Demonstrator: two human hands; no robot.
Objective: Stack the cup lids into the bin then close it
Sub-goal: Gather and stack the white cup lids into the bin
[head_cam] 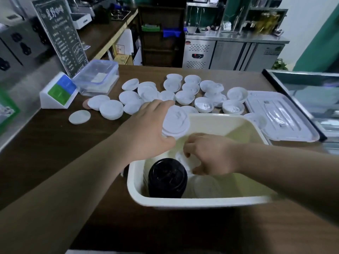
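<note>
I see my left hand (150, 125) gripping a short stack of white lids (175, 123) over the far-left rim of the cream bin (200, 201), my right hand (211, 154) pinching another white lid (183, 159) inside it beside a black lid stack (167, 177), more loose lids (183, 92) scattered beyond, no writing legible.

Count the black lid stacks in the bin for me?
1: the black lid stack stands in the bin's near left corner. More black lids may be hidden beneath it.
</note>
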